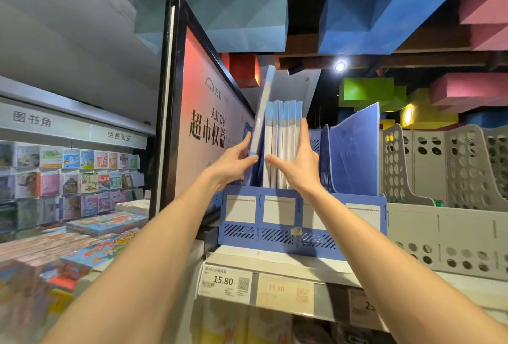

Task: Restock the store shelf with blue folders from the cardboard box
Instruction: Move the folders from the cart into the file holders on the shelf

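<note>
Inside blue slotted plastic rack [275, 231], left hand [236, 162] grips tilted light-blue folder [262, 112] — right hand [301, 162] squeezes upright blue-white folder stack [286, 129] (likely opening a slot).

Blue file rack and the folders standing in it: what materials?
Blue file rack: likely moulded plastic, matte; slotted vents and label frames formed in its front. Folders: probably thin plastic covers, slightly glossy, pale sheen on spines; coated card possible.

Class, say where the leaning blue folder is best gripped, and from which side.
Probably its near edge, low down, pinched from the front-left: the leaning folder tilts away from the upright folders, freeing that edge, while the blue rack hides its base.
</note>
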Motion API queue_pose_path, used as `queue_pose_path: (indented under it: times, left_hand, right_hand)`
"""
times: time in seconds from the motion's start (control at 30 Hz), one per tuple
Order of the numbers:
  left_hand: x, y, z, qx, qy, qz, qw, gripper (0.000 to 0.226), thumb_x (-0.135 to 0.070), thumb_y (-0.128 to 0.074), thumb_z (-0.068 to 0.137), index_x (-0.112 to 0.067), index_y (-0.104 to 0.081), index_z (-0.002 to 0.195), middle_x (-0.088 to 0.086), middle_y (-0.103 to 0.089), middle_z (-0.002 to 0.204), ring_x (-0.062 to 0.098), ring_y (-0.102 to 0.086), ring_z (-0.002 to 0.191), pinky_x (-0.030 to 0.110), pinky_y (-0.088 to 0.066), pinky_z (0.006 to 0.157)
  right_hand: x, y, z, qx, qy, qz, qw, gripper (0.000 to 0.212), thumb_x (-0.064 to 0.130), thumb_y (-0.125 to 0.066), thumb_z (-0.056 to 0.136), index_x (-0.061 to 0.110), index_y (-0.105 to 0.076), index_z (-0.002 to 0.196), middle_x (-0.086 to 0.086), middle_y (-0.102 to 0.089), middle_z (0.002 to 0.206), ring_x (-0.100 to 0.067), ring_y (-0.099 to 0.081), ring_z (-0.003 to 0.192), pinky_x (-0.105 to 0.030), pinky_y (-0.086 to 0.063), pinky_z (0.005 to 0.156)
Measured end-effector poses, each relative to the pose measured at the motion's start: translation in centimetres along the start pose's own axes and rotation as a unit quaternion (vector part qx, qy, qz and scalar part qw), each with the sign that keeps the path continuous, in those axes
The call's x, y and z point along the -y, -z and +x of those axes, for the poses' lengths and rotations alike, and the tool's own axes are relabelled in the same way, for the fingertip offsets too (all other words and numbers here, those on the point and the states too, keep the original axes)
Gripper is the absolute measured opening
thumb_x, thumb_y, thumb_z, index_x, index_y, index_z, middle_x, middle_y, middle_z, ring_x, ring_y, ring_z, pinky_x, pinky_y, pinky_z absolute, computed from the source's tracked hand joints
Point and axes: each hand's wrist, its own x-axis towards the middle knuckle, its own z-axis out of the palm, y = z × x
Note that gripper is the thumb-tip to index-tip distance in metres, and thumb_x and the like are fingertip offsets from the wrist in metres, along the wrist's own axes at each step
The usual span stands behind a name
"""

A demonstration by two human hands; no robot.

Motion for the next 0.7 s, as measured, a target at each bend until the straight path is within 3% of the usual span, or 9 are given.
queue_pose_path:
  times: [0.07,0.13,0.23,0.37,0.43,0.53,0.6,0.7]
  left_hand:
    - [0.2,-0.7,0.0,0.007,-0.010,-0.010,1.000,0.076,-0.018,-0.054,0.104,-0.041,-0.009,0.160,-0.003,-0.033,0.162,0.020,-0.042,0.141,0.047,-0.049,0.101]
    - [0.5,-0.8,0.2,0.013,-0.015,-0.011,1.000,0.075,-0.019,-0.055,0.104,-0.041,-0.009,0.160,-0.003,-0.033,0.162,0.021,-0.039,0.145,0.054,-0.039,0.114]
    - [1.2,-0.1,0.1,0.007,0.003,-0.016,1.000,0.075,-0.022,-0.058,0.103,-0.046,-0.014,0.158,-0.001,-0.035,0.161,0.021,-0.042,0.142,0.055,-0.042,0.111]
    - [1.3,0.6,-0.4,0.047,0.012,0.054,0.997,0.077,-0.022,-0.063,0.100,-0.043,-0.018,0.159,-0.005,-0.032,0.162,0.017,-0.044,0.139,0.041,-0.038,0.115]
    - [1.1,0.6,-0.8,0.045,0.014,0.089,0.995,0.080,-0.015,-0.064,0.099,-0.036,-0.017,0.160,-0.008,-0.036,0.158,0.012,-0.050,0.130,0.031,-0.038,0.110]
    - [1.4,0.2,-1.2,0.047,0.019,0.140,0.989,0.086,-0.011,-0.067,0.096,-0.030,-0.015,0.161,-0.005,-0.048,0.146,0.015,-0.057,0.120,0.031,-0.045,0.102]
    - [1.5,0.0,-1.3,0.031,0.010,0.161,0.986,0.087,-0.013,-0.069,0.094,-0.030,-0.016,0.161,0.005,-0.054,0.146,0.019,-0.057,0.126,0.031,-0.044,0.105]
    - [1.0,0.1,-1.5,-0.004,-0.020,0.176,0.984,0.078,-0.013,-0.066,0.096,-0.026,-0.024,0.160,0.004,-0.048,0.154,0.019,-0.052,0.136,0.026,-0.042,0.101]
  right_hand:
    - [0.1,0.1,0.0,-0.001,-0.001,-0.001,1.000,0.118,0.027,-0.086,0.077,0.027,-0.003,0.161,-0.003,-0.045,0.153,-0.020,-0.045,0.137,-0.031,-0.033,0.113]
    - [0.1,0.1,0.0,0.002,0.002,0.001,1.000,0.118,0.028,-0.086,0.078,0.027,-0.002,0.161,-0.003,-0.045,0.153,-0.020,-0.046,0.137,-0.033,-0.033,0.113]
    - [-0.1,0.3,0.0,0.008,0.004,-0.003,1.000,0.117,0.028,-0.085,0.079,0.028,-0.001,0.160,-0.002,-0.042,0.155,-0.020,-0.042,0.139,-0.035,-0.031,0.115]
    - [0.0,0.5,0.0,0.017,-0.002,-0.013,1.000,0.117,0.027,-0.084,0.080,0.028,0.002,0.160,-0.001,-0.037,0.159,-0.021,-0.039,0.142,-0.033,-0.028,0.116]
    - [0.0,0.4,0.0,0.025,-0.008,-0.019,0.999,0.119,0.029,-0.084,0.080,0.029,0.004,0.160,-0.002,-0.036,0.159,-0.023,-0.039,0.143,-0.035,-0.028,0.116]
    - [0.1,0.5,0.0,0.039,-0.019,-0.028,0.999,0.119,0.030,-0.082,0.082,0.031,0.008,0.159,-0.002,-0.033,0.161,-0.024,-0.036,0.145,-0.037,-0.028,0.117]
    - [0.3,0.8,-0.3,0.054,-0.025,-0.031,0.998,0.118,0.030,-0.081,0.083,0.032,0.009,0.159,-0.003,-0.032,0.161,-0.025,-0.035,0.145,-0.038,-0.028,0.117]
    - [0.3,1.4,-0.7,0.067,-0.031,-0.038,0.997,0.109,0.028,-0.080,0.083,0.029,-0.003,0.160,-0.001,-0.042,0.155,-0.026,-0.040,0.141,-0.044,-0.032,0.118]
